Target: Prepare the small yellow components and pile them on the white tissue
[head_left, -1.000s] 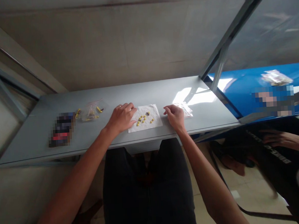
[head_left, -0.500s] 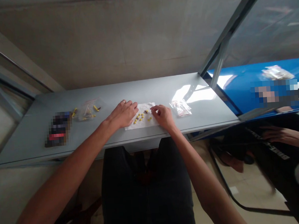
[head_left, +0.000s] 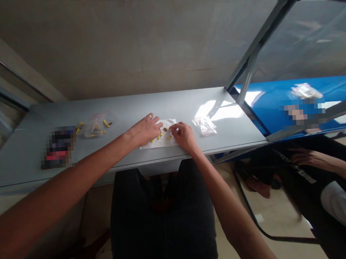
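Observation:
A white sheet (head_left: 146,145), perhaps tissue or paper, lies on the grey table with several small yellow pieces (head_left: 161,135) on it. My left hand (head_left: 145,130) reaches over the sheet's left part, fingers apart and bent downward, covering some of the pieces. Close to the right fingertips is a small dark-brown and yellow piece (head_left: 166,128). My right hand (head_left: 184,135) rests at the sheet's right side with thumb and forefinger pinched together; anything between them is too small to make out.
A clear zip bag (head_left: 93,130) with yellow pieces lies left, a yellow-brown piece (head_left: 107,123) beside it. Further left is a blurred dark item (head_left: 59,147). Another clear bag (head_left: 204,125) lies right. A metal post (head_left: 247,78) divides off a blue table (head_left: 273,111), where another person sits.
My left hand has shifted right over the sheet and covers more yellow pieces. My right hand keeps its pinch near the brown and yellow piece. The whole view has swung slightly.

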Tool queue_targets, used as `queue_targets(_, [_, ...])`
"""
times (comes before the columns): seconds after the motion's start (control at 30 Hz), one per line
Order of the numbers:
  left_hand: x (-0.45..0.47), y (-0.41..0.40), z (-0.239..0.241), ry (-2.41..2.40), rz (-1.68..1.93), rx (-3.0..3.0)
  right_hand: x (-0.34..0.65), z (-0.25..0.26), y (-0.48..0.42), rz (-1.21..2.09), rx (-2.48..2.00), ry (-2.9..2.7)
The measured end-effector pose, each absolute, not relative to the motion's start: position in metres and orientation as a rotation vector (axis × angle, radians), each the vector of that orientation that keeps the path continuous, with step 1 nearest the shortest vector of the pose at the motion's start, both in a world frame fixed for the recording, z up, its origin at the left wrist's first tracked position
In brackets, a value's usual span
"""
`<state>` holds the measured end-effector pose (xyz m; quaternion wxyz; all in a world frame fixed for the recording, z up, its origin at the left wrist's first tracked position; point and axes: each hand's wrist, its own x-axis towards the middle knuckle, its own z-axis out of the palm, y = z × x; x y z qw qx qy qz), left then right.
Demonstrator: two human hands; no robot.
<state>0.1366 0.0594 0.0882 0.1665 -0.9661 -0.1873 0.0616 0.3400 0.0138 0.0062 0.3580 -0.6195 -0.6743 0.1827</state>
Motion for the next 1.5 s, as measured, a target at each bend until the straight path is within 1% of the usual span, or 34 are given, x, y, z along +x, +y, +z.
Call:
queue_targets(0.23, [0.136,0.063,0.093,-0.378,0.122,-2.761,0.340,0.006,0.013,0.480,-1.566,-1.730])
queue_targets(0.4, [0.131,0.068,0.098,-0.462,-0.035,-2.889,0.341,0.003,0.013,0.482,-1.543,-1.734])
queue_targets(0.6, [0.124,0.077,0.100,-0.531,0.051,-2.868,0.336,0.012,0.017,0.383,-1.443,-1.675])
queue_targets(0.67, [0.122,0.079,0.101,-0.536,0.055,-2.890,0.330,0.018,0.026,0.445,-1.370,-1.689])
queue_targets(0.8, [0.117,0.086,0.099,-0.552,0.000,-2.964,0.316,0.024,0.048,0.676,-1.310,-1.776])
queue_targets(0.9, [0.114,0.092,0.099,-0.538,-0.060,-3.049,0.310,0.025,0.059,0.735,-1.259,-1.806])
queue_targets(1.0, [0.107,0.096,0.096,-0.553,-0.238,-3.138,0.310,0.022,0.061,0.805,-1.179,-1.740])
queue_targets(1.07, [0.099,0.095,0.090,-0.660,-0.472,-3.178,0.311,0.018,0.060,0.841,-1.151,-1.682])
queue_targets(1.17, [0.085,0.092,0.074,-1.056,-0.923,-3.144,0.313,0.011,0.058,0.831,-1.138,-1.669])
queue_targets(1.23, [0.077,0.090,0.062,-1.400,-1.140,-3.066,0.313,0.008,0.057,0.809,-1.124,-1.674])
queue_targets(1.33, [0.072,0.089,0.045,-1.711,-1.296,-2.999,0.310,0.006,0.056,0.802,-1.092,-1.665])
queue_targets(1.5, [0.077,0.094,0.030,-1.877,-1.493,-2.972,0.309,0.006,0.054,0.810,-1.098,-1.659])
